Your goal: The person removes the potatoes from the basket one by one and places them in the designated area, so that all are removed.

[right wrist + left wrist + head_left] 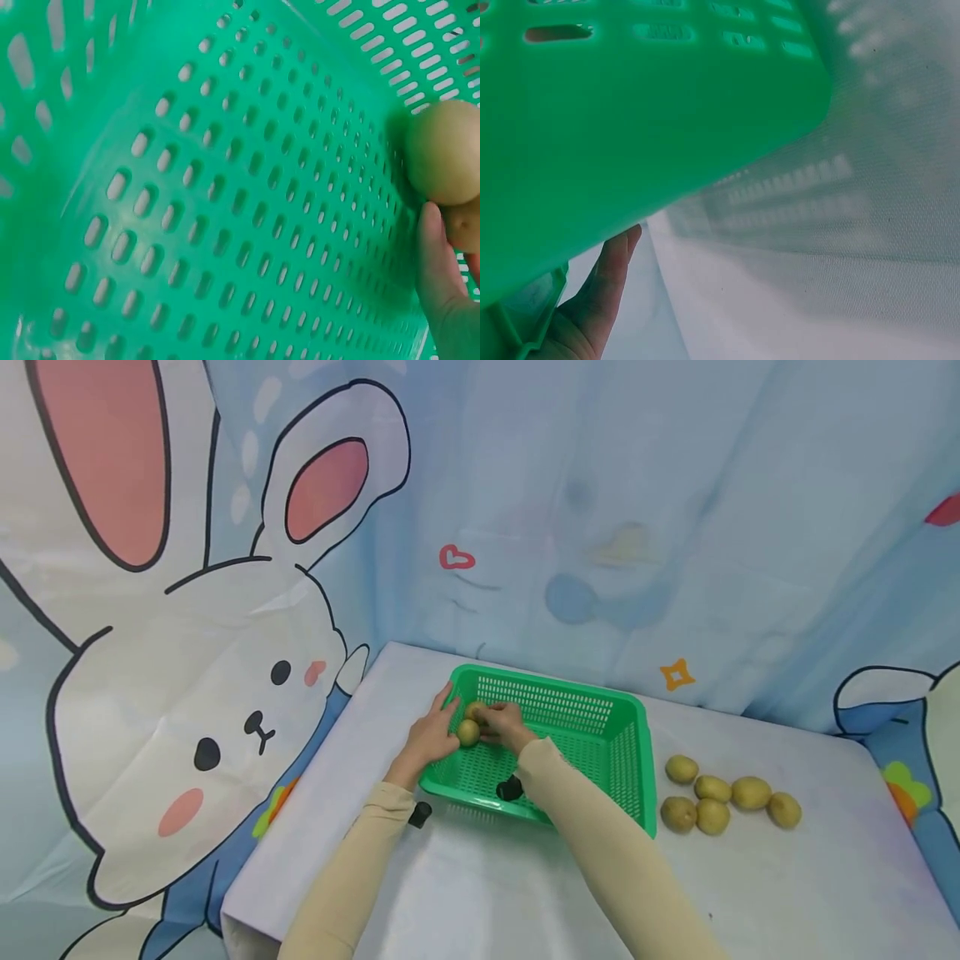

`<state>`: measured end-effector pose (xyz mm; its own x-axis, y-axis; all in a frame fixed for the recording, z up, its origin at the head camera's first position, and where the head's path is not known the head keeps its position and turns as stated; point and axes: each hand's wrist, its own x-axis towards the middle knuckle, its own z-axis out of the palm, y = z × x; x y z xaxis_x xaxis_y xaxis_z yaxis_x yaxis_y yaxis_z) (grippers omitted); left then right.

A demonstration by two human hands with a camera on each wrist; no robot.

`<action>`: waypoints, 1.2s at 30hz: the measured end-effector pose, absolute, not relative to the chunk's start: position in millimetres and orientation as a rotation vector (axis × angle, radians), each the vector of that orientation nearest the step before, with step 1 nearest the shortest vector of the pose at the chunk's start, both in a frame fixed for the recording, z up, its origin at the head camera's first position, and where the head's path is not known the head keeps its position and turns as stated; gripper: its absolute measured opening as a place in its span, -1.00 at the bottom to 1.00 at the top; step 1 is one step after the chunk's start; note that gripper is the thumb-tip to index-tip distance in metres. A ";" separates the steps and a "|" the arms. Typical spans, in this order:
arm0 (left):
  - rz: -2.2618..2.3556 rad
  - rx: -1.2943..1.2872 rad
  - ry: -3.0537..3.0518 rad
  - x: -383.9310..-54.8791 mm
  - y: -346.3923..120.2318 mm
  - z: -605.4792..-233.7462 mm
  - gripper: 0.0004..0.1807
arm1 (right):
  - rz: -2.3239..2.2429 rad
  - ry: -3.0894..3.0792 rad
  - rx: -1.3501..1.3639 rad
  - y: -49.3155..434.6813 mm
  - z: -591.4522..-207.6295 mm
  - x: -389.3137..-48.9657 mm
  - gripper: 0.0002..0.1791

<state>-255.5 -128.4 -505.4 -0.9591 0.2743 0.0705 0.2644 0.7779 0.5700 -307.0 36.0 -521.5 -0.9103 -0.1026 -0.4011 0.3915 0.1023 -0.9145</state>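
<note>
A green perforated plastic basket (600, 752) stands on the white table. At its left end, my left hand (431, 737) holds the rim; the left wrist view shows a finger against the outside of the basket wall (667, 112). My right hand (504, 725) reaches into the basket's left end. Two round yellow-brown potatoes lie close together there, a nearer potato (468, 732) and a farther potato (474, 710). In the right wrist view my thumb and fingers pinch the lower potato (465, 225), touching the other potato (446, 154). The fingers are partly cut off by that frame.
To the right of the basket, several loose potatoes (712, 789) lie grouped on the white tabletop (750, 893). Behind the table hangs a light blue printed curtain (562, 527). A rabbit-patterned cloth (247, 677) covers the left side.
</note>
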 end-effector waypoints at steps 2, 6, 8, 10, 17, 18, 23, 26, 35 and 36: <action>0.947 0.453 2.956 -255.2 -127.0 -504.8 -0.16 | -1.855 2.030 0.261 38.7 -521.6 -307.9 -0.41; 0.921 0.464 2.964 -254.3 -123.9 -505.9 -0.16 | -1.843 2.043 0.236 44.3 -522.8 -307.4 -0.42; 0.913 0.471 2.964 -253.9 -122.4 -506.6 -0.16 | -1.847 2.042 0.234 46.9 -523.2 -306.7 -0.44; 0.906 0.473 2.967 -253.6 -120.9 -506.1 -0.16 | -1.850 2.046 0.236 49.4 -522.9 -305.9 -0.44; 0.928 0.454 2.966 -254.4 -118.5 -502.8 -0.16 | -1.830 2.095 0.218 58.4 -517.4 -305.6 -0.42; 0.945 0.453 2.964 -254.5 -118.5 -502.6 -0.16 | -1.835 2.094 0.217 59.8 -516.3 -306.0 -0.42; 1.018 0.480 2.953 -252.5 -120.8 -502.4 -0.16 | -1.838 2.069 0.208 68.0 -511.5 -306.3 -0.43; 1.016 0.485 2.956 -251.2 -122.4 -502.2 -0.17 | -1.837 2.059 0.188 73.8 -508.3 -304.4 -0.42; 0.943 0.449 2.974 -252.3 -125.4 -503.3 -0.15 | -1.847 2.051 0.097 92.7 -493.6 -296.8 -0.44; 0.934 0.445 2.975 -252.0 -125.6 -503.2 -0.15 | -1.848 2.048 0.088 95.1 -491.3 -295.7 -0.43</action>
